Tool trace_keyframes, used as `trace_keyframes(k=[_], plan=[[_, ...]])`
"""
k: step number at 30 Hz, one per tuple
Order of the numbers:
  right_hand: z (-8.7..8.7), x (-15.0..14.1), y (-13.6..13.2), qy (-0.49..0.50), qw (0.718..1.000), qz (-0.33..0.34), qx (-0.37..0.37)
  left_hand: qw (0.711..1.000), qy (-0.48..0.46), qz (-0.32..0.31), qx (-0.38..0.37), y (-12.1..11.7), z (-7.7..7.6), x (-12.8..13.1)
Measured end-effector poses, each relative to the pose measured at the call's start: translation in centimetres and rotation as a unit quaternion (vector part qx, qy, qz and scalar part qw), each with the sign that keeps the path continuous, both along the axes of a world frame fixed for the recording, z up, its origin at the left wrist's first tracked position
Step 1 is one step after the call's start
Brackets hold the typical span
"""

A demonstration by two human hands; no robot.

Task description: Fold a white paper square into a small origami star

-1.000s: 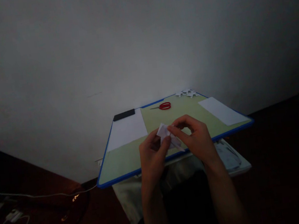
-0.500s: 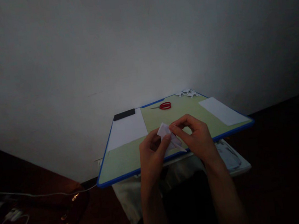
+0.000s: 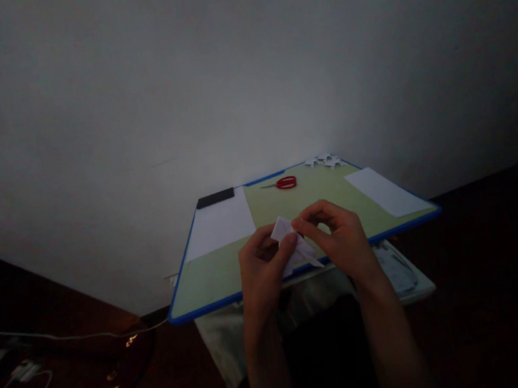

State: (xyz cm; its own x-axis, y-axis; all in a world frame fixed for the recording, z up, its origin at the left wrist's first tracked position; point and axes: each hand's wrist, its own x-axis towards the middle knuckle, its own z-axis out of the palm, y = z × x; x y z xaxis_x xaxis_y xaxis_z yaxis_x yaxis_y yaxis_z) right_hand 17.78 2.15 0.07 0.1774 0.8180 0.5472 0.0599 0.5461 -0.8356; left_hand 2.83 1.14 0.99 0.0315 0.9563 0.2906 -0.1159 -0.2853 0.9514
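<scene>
A small folded piece of white paper point(image 3: 300, 250) is held between my two hands over the front edge of the green board point(image 3: 223, 283). My left hand point(image 3: 264, 262) is closed on its left side, the thumb pressed across the paper's face. With thumb and fingertips together, my right hand point(image 3: 337, 231) pinches the upper right part of the same paper. The paper has a flat point at the top and a loose pointed flap at lower right. Fingers hide part of its folds.
Red-handled scissors point(image 3: 285, 183) lie at the back of the board. Several folded white paper shapes point(image 3: 325, 161) sit at its far right corner. White sheets lie left point(image 3: 220, 224) and right point(image 3: 386, 192). A dark flat object point(image 3: 215, 198) rests at the back left, near the wall.
Both hands keep hold of the folded paper. Its top point has tipped slightly left and down, and the lower flap has dropped a little.
</scene>
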Motion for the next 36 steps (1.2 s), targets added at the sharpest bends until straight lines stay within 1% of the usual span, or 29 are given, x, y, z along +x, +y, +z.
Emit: trace_keyframes(k=[5,8,12,15,21,25,32,36], plan=[[-0.2,0.0,0.2,0.035,0.999,0.017,-0.004,1.000,-0.002,0.018,0.011,-0.1,0.0,0.2],[-0.4,0.4,0.3,-0.007,0.999,0.030,0.010,0.999,0.007,0.028,0.027,-0.1,0.0,0.1],[-0.4,0.9,0.3,-0.062,0.997,0.045,0.031,0.998,0.029,0.023,0.043,-0.2,0.0,-0.1],[-0.2,1.0,0.1,-0.081,0.996,0.032,0.035,0.998,0.031,0.015,0.048,-0.3,0.1,-0.2],[0.4,0.7,-0.6,-0.128,0.989,-0.003,0.069,0.998,0.025,0.009,0.050,-0.4,0.3,-0.2],[0.5,0.5,-0.6,-0.131,0.987,-0.030,0.083,0.999,0.017,0.000,0.040,-0.4,0.3,-0.1],[-0.1,0.6,0.1,-0.126,0.990,-0.007,0.068,0.999,0.002,0.009,0.033,0.2,-0.3,-0.1],[-0.2,0.5,0.2,-0.122,0.990,-0.001,0.072,0.999,-0.001,0.003,0.038,0.4,-0.6,-0.1]])
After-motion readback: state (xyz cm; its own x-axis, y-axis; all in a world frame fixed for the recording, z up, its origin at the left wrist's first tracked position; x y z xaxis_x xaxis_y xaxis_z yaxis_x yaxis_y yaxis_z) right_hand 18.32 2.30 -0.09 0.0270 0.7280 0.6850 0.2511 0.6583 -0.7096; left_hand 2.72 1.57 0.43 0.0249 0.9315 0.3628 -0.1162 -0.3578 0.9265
